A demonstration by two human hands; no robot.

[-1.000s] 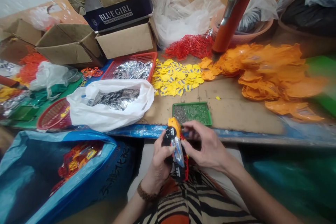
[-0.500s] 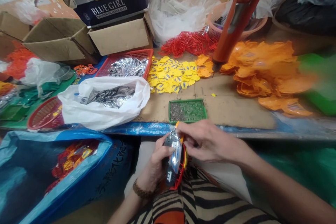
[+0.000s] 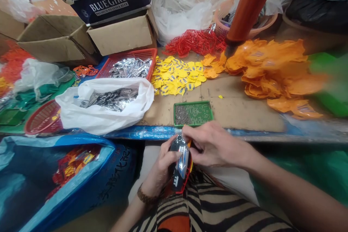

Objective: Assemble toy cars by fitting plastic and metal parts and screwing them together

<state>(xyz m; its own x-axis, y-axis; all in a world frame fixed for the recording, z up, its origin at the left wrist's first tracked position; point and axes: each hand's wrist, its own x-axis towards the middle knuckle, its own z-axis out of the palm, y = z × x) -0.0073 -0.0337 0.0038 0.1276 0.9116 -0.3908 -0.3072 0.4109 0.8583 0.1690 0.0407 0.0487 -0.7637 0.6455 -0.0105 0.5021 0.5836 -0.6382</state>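
Above my lap, my left hand (image 3: 161,168) is closed round a layered plastic toy part (image 3: 181,166), silver and black on top, with red and yellow edges showing on its right side. A small round ring sits at its upper end. My right hand (image 3: 214,145) pinches an orange plastic piece (image 3: 189,144) against the upper right side of that part. Fingers cover most of the orange piece. Just beyond my hands, a green tray (image 3: 209,112) of tiny metal screws lies at the bench edge. An orange-red electric screwdriver (image 3: 247,11) hangs at the upper right.
Yellow pieces (image 3: 179,76), red frames (image 3: 194,42) and orange shells (image 3: 266,69) lie in piles on the bench. At left stand a white bag (image 3: 108,121) of silver-black parts and a red basket (image 3: 154,58). A blue sack (image 3: 106,148) hangs below, coloured parts inside.
My right fingers have shifted over the orange piece, covering its top end that showed before. The hanging screwdriver has swung, its tip now higher and slightly right. The view has moved slightly.
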